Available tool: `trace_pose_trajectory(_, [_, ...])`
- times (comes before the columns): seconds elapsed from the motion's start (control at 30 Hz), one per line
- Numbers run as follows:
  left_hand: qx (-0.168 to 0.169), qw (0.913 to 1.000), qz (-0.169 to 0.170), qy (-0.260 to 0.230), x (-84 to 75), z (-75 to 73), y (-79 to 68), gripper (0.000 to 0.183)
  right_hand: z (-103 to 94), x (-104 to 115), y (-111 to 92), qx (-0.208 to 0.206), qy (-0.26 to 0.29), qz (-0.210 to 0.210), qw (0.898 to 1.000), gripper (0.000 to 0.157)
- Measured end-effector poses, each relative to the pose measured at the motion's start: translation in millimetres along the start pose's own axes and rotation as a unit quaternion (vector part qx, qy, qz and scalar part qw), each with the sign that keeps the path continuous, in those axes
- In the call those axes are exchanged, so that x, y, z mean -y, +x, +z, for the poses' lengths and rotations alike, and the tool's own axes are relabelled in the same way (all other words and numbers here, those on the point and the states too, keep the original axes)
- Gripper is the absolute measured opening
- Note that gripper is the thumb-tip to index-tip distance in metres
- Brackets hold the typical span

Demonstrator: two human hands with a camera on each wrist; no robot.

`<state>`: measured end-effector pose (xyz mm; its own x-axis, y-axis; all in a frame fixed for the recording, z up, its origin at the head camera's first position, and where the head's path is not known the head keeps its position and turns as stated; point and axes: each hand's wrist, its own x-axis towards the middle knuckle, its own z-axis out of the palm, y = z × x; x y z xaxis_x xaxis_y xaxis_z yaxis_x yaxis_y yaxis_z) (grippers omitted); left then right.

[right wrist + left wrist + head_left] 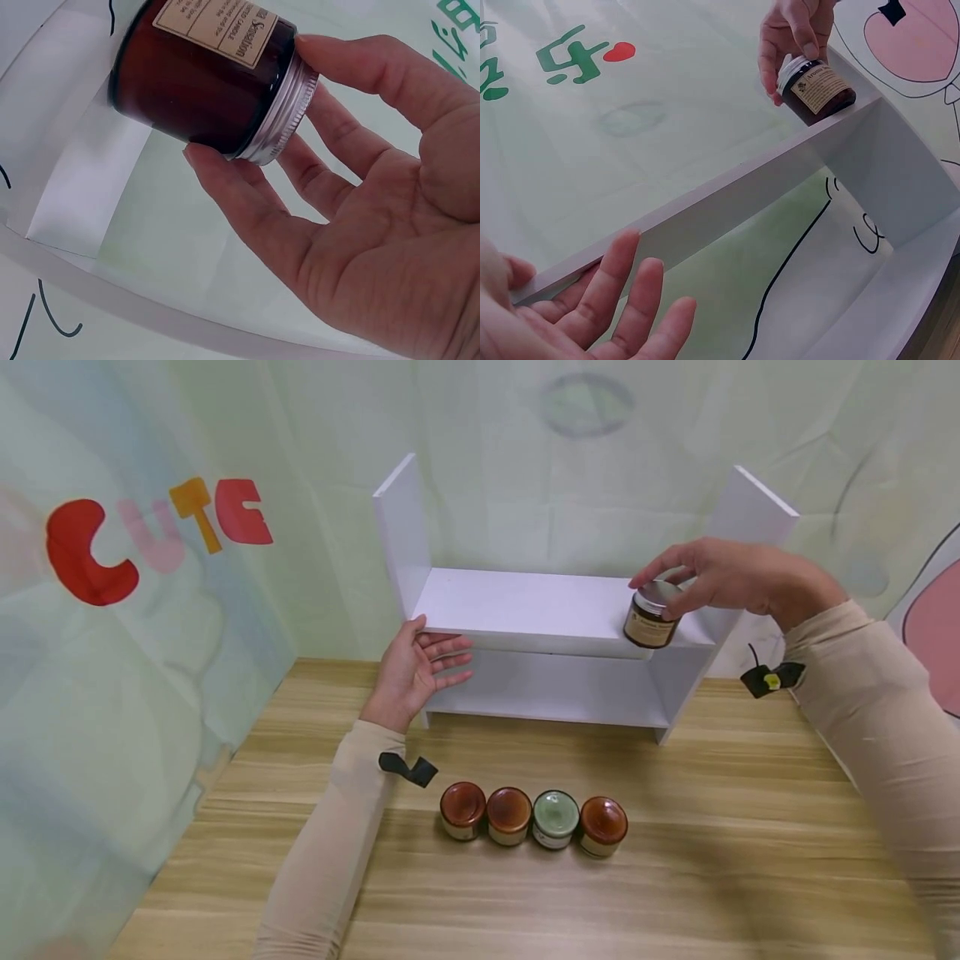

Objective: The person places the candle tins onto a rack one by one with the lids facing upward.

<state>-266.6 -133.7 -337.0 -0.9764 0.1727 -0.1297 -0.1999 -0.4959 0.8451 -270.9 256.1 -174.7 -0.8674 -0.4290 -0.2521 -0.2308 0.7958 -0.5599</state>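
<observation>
My right hand [731,578] pinches a dark amber candle jar [649,628] around its silver screw lid, thumb on one side and fingers on the other. In the right wrist view, the jar's tan label [225,26] faces up and the fingertips lie at the lid's edge. The jar is at the right end of the upper board of a white shelf [525,603], right at its front edge. At that board's left end, my left hand [412,672] holds the edge, thumb on top and index finger beneath. Its other fingers spread loosely below the board.
In front of the shelf, a red-brown jar [462,806], an orange-brown jar [509,814], a green jar [556,817] and another red-brown jar [603,823] stand in a row on the wooden table [465,910]. Upright side panels [401,531] rise at both shelf ends. A printed curtain [510,485] hangs behind.
</observation>
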Motion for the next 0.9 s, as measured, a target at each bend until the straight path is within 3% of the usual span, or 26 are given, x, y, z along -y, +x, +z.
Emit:
trace_pose_trajectory(0.27, [0.005, 1.0, 0.002, -0.003, 0.0, 1.3, -0.3, 0.049, -1.6, 0.2, -0.4, -0.01, 0.0, -0.005, 1.0, 0.058])
trace_pose_trajectory(0.9, [0.004, 1.0, 0.001, -0.004, -1.2, 0.8, -1.7, 0.048, -6.4, 6.6, 5.9, 0.003, -0.006, 0.035, 0.999, 0.058])
